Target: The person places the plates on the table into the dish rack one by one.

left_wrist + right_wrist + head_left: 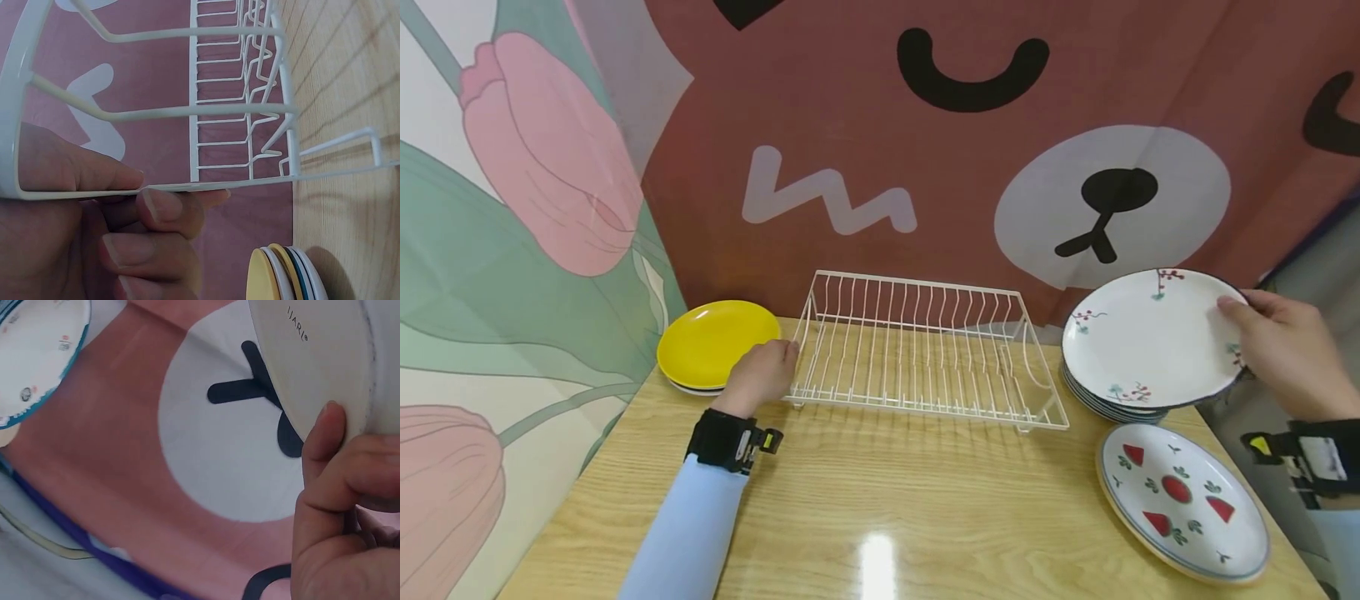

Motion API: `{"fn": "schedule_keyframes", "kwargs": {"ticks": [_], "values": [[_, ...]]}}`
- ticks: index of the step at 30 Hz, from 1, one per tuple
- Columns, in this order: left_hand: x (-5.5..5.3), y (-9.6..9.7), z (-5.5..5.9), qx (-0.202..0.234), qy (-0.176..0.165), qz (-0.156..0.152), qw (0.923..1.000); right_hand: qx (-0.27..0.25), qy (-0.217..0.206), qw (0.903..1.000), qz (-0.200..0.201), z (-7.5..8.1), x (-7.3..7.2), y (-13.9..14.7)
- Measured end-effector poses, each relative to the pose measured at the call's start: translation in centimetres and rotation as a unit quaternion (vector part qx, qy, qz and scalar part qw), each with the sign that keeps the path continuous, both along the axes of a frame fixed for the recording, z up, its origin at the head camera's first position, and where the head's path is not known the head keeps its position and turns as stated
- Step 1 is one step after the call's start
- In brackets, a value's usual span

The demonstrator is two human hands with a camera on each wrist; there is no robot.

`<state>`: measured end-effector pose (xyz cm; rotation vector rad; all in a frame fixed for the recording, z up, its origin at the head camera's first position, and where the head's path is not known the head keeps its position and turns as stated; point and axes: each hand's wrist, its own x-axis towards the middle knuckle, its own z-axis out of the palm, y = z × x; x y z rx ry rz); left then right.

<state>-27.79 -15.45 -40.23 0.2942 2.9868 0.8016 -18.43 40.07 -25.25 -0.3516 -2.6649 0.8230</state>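
Observation:
A white wire dish rack (917,358) stands on the table near the back curtain, its slots bare. My left hand (760,375) holds the frame at its left end; in the left wrist view, thumb and fingers pinch the end wire (112,192). On the right, my right hand (1288,354) grips the edge of a white plate (1150,342) with red blossom sprigs, thumb on its face. This plate is tilted over a stack of plates (1112,408). The right wrist view shows its underside (325,356) with the fingers behind.
Yellow plates (718,342) are stacked left of the rack. At the front right lies another stack, topped by a watermelon-patterned plate (1195,517). A printed curtain (850,100) hangs behind the wooden table (820,508).

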Motion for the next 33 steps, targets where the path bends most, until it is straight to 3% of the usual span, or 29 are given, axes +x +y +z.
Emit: {"fn": "schedule_keyframes", "kwargs": {"ticks": [6, 12, 24, 33], "values": [[-0.1, 0.0, -0.1, -0.002, -0.002, 0.006, 1.0, 0.032, -0.019, 0.9987, 0.035, 1.3, -1.9, -2.4], [-0.1, 0.1, -0.2, 0.001, -0.011, 0.01, 0.9999, 0.066, -0.04, 0.9927, 0.093, 1.4, -3.8, -4.2], [-0.1, 0.3, 0.0, 0.003, -0.012, 0.015, 0.9998, 0.12, -0.04, 0.9828, 0.134, -1.1, -7.2, -6.9], [-0.1, 0.1, 0.1, -0.001, -0.011, 0.014, 0.9998, 0.176, 0.0, 0.9715, 0.158, -2.9, -9.0, -8.4]]}}
